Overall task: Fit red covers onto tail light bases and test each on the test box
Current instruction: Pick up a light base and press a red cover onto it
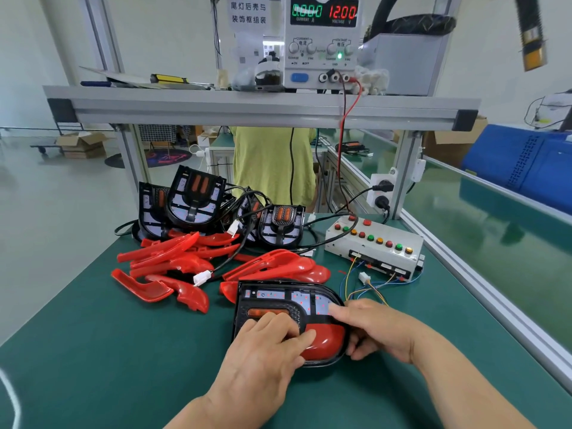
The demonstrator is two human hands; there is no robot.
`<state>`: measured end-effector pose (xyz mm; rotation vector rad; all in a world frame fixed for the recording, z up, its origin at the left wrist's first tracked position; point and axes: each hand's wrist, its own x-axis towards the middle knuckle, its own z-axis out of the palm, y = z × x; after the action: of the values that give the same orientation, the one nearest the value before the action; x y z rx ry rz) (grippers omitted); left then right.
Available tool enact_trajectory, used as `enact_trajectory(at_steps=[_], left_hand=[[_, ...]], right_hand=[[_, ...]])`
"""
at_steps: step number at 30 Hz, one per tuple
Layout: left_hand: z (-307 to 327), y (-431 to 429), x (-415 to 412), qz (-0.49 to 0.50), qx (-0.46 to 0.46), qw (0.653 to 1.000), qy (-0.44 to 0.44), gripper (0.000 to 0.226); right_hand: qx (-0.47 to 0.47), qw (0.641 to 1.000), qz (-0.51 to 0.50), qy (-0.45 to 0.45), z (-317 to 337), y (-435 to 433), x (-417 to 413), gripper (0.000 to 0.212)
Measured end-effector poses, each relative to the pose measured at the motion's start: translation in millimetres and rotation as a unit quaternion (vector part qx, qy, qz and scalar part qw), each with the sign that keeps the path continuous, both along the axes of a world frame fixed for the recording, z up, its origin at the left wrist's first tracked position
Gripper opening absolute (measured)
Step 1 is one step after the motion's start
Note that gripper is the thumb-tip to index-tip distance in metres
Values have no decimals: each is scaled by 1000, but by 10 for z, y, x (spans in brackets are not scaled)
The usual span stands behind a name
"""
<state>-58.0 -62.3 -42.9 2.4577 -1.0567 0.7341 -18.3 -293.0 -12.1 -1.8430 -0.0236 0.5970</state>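
Note:
A black tail light base (278,300) lies flat on the green mat in front of me. A red cover (328,340) sits in its near half. My left hand (266,351) presses down on the cover with its fingers spread. My right hand (377,329) grips the base's right edge, thumb on top and fingers curled underneath. Behind lies a heap of loose red covers (173,264). Several black bases (193,199) with cables lean at the back. The white test box (376,247) with coloured lamps stands at the right, its wire plug (364,277) lying loose.
A power supply (323,41) reading 12.00 V stands on the aluminium shelf (247,106) overhead, red and black leads running down to the box. A person in a green shirt (272,162) stands beyond the bench. The bench's metal rail (483,283) runs along the right.

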Motion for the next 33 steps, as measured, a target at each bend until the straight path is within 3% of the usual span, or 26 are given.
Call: enact_trajectory(at_steps=[4,9,12,15,17,19,22,27,30,33], left_hand=[[-21,-6,-6,4,0,1000,7,54],[-36,-11,-12,8,1,1000,-28,44],[-5,69,-21,18,-78,996,-25,41],[91,281,-36,85,-217,970,75,33],[150,475,-21,183,-266,927,193,34],[165,661,9,250,-236,879,332,52],[160,753,34,213,-199,828,480,56],[147,660,61,169,-238,783,550,28],[200,665,88,153,-253,754,587,21],[260,660,94,132,-243,746,606,19]], right_hand=[[-70,997,28,-35,33,47,-47,67],[-80,995,6,-57,-9,92,-58,62],[-84,995,6,-49,3,95,-63,55],[-79,996,7,-44,9,89,-64,51],[-72,996,11,-44,9,85,-68,52],[-69,996,13,-46,10,84,-69,53],[-71,996,13,-49,5,87,-61,55],[-70,996,17,-48,-1,85,-59,57],[-73,996,16,-45,-2,86,-51,57],[-79,996,15,-42,-7,83,-42,60]])
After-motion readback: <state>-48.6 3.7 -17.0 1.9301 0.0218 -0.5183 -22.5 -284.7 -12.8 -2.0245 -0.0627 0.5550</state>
